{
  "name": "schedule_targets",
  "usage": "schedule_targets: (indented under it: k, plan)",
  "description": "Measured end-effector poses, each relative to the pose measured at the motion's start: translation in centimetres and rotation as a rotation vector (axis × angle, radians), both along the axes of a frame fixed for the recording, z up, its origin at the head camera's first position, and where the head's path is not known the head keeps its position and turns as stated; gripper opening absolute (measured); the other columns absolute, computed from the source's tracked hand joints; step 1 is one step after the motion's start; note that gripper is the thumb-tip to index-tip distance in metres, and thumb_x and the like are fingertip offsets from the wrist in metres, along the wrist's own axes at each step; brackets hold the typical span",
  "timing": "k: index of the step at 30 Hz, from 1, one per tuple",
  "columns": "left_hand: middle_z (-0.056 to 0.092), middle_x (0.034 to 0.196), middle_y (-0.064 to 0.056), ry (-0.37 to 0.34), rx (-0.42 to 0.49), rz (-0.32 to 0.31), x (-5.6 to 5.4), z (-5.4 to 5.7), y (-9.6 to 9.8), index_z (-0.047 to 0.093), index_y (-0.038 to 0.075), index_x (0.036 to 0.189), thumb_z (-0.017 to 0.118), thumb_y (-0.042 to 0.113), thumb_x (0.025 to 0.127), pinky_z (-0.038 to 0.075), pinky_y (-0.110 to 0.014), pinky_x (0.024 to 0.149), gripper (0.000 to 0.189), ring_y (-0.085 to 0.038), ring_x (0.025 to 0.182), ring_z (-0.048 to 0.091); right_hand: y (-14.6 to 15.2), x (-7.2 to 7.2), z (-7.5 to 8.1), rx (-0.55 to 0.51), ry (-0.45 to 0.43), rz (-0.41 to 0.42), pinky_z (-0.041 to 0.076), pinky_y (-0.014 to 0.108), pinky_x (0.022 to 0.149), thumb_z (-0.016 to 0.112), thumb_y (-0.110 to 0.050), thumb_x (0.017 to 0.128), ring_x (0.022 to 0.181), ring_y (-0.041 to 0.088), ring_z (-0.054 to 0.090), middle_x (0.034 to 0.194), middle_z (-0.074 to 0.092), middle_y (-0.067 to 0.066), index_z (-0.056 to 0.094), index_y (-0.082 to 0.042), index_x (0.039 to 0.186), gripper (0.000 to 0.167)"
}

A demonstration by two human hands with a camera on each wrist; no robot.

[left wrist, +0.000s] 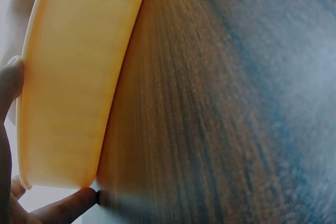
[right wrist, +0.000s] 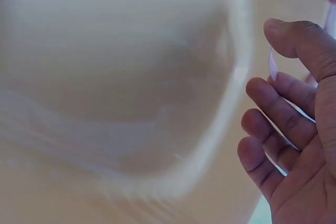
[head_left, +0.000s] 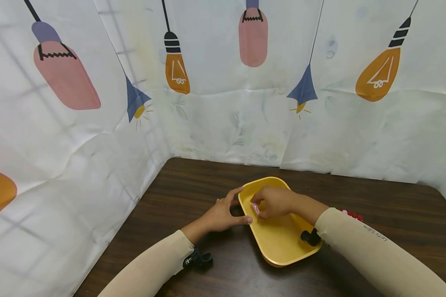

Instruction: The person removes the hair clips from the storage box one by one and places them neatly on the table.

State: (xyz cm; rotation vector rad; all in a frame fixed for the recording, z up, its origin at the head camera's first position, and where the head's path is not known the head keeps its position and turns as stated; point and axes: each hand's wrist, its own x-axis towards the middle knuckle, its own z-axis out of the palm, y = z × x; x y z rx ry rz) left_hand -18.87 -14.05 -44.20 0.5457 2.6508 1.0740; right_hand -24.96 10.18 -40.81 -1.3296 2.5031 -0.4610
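Note:
A yellow tray [head_left: 280, 243] with raised walls stands on the table at a slant. My left hand [head_left: 221, 213] holds its left side, with the thumb over the rim and the other fingers spread toward the far corner. In the left wrist view, one fingertip [left wrist: 86, 196] is at the lower corner of the tray wall [left wrist: 79, 82]. My right hand [head_left: 276, 202] is over the far part of the tray. Between its thumb and forefinger it pinches a small pink hair clip [head_left: 255, 208], seen edge-on as a thin curved piece in the right wrist view.
Small red, pink and green things [head_left: 353, 215] lie on the table to the right, partly hidden behind the right sleeve. The dark wooden table [head_left: 193, 177] meets a printed cloth [head_left: 223, 123] at the back and left.

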Motion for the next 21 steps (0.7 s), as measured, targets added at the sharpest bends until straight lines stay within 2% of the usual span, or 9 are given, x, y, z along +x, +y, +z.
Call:
schedule_targets:
  k: [7,10,16,21]
  plan:
    - [0.059,0.143,-0.009,-0.005,0.001,0.001,0.1,0.1,0.0,0.019,0.031,0.164,0.074,0.067,0.084,0.007,-0.066,0.119,0.104,-0.021,0.132,0.056,0.9,0.0,1.7,-0.001,-0.039,-0.082,0.054,0.035,0.083,0.082,-0.026,0.086,0.093,0.016,0.067,0.102,0.071,-0.005,0.072,-0.003,0.125,0.046]
    - [0.059,0.144,-0.010,-0.010,0.000,0.004,0.1,0.1,0.0,0.018,0.031,0.164,0.074,0.067,0.084,0.007,-0.066,0.119,0.104,-0.022,0.132,0.056,1.2,0.0,2.3,-0.010,-0.062,-0.093,0.054,0.036,0.084,0.082,-0.024,0.086,0.094,0.016,0.067,0.102,0.071,-0.006,0.072,-0.004,0.124,0.044]
    - [0.059,0.143,-0.011,-0.016,0.001,0.006,0.1,0.1,0.1,0.019,0.031,0.163,0.074,0.067,0.083,0.007,-0.066,0.118,0.104,-0.023,0.131,0.057,2.3,0.0,3.4,0.001,-0.055,-0.128,0.054,0.035,0.083,0.081,-0.027,0.088,0.092,0.015,0.065,0.100,0.069,-0.009,0.074,-0.009,0.122,0.038]
    - [0.060,0.143,-0.011,-0.016,-0.002,0.011,0.0,0.1,0.1,0.019,0.032,0.163,0.075,0.067,0.083,0.007,-0.066,0.118,0.104,-0.023,0.131,0.057,3.6,0.0,4.1,-0.014,-0.041,-0.171,0.054,0.034,0.082,0.082,-0.030,0.087,0.091,0.016,0.065,0.099,0.070,-0.010,0.074,-0.009,0.124,0.042]
